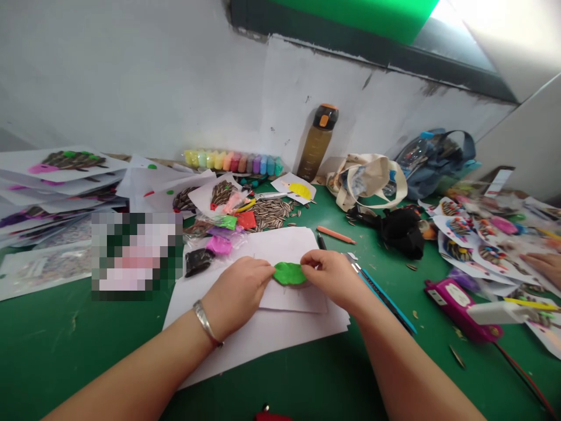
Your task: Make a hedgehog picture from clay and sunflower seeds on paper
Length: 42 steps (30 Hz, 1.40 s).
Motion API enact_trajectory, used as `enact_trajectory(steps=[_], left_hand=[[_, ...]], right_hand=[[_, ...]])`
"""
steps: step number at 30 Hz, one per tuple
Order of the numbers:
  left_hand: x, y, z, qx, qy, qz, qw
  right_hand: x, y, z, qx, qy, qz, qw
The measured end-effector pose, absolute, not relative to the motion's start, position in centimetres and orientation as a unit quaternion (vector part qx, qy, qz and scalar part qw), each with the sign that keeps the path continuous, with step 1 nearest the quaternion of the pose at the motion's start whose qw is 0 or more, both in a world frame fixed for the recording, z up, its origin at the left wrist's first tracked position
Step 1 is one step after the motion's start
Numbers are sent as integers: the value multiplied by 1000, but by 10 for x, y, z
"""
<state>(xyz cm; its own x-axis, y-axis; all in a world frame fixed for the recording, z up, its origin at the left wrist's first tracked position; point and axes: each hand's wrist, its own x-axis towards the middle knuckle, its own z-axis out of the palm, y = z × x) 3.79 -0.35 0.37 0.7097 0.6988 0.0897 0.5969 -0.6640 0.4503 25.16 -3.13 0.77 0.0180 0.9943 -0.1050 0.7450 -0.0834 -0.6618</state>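
Note:
A flattened piece of bright green modelling clay is stretched between my two hands, over white paper. My left hand, with a silver bracelet at the wrist, pinches its left edge. My right hand pinches the right edge between thumb and fingers. Beneath the clay, a smaller white sheet lies on the larger ones, with faint marks partly covered. Beyond my left hand lie small bags of clay: black, purple, green and red.
Sunflower seeds are heaped behind the paper. An orange pencil and blue pencil lie to the right, near a magenta glue gun. A bottle stands against the wall. At far right shows another person's hand.

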Motion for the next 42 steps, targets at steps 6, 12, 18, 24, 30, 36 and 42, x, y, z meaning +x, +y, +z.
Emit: enact_trajectory(steps=[6, 12, 18, 24, 30, 36, 42], left_hand=[[37, 0, -2, 904, 354, 147, 190], [37, 3, -4, 906, 346, 157, 188], [35, 3, -8, 909, 344, 151, 179], [36, 2, -11, 917, 340, 142, 152], [36, 3, -13, 905, 357, 159, 168], [37, 4, -13, 904, 364, 143, 174], [38, 2, -13, 904, 366, 145, 166]], right_hand=[[252, -32, 11, -686, -639, 277, 212], [253, -31, 11, -690, -648, 262, 188], [253, -31, 10, -678, -652, 286, 183], [254, -31, 13, -678, -652, 291, 173], [254, -31, 13, -680, -656, 287, 156], [254, -30, 11, -695, -656, 262, 136], [254, -30, 11, -693, -666, 250, 117]])
